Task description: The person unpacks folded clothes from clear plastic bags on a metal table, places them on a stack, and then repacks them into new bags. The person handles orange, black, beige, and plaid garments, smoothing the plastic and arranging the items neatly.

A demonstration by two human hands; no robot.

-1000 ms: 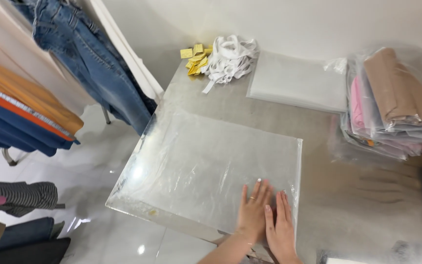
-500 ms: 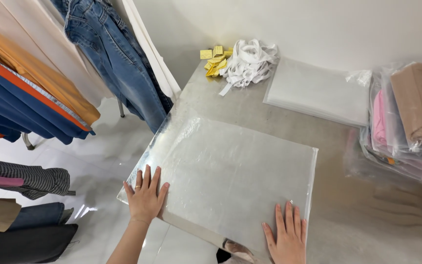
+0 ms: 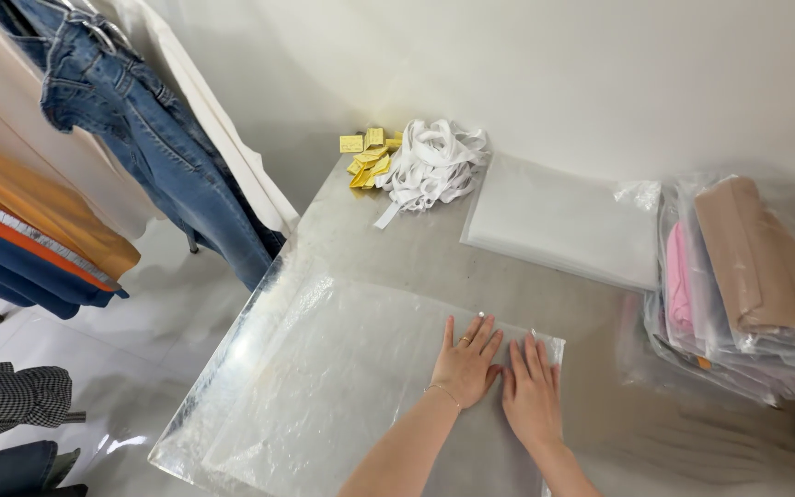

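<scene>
A large clear plastic bag (image 3: 342,377) lies flat on the grey table (image 3: 397,248), reaching its left edge. My left hand (image 3: 466,362) and my right hand (image 3: 533,391) press flat on the bag's far right part, side by side, fingers spread and pointing away from me. Neither hand holds anything. A thin bracelet is on my left wrist and a ring on one finger.
A stack of flat clear bags (image 3: 563,221) lies at the back. White ribbons (image 3: 430,166) and yellow tags (image 3: 368,156) sit in the far corner. Bagged folded clothes (image 3: 747,276) are piled at the right. Jeans (image 3: 140,138) and other garments hang at the left.
My hands were apart at the bag's near corners half a second ago; now both lie together further up on its right side. The view has shifted.
</scene>
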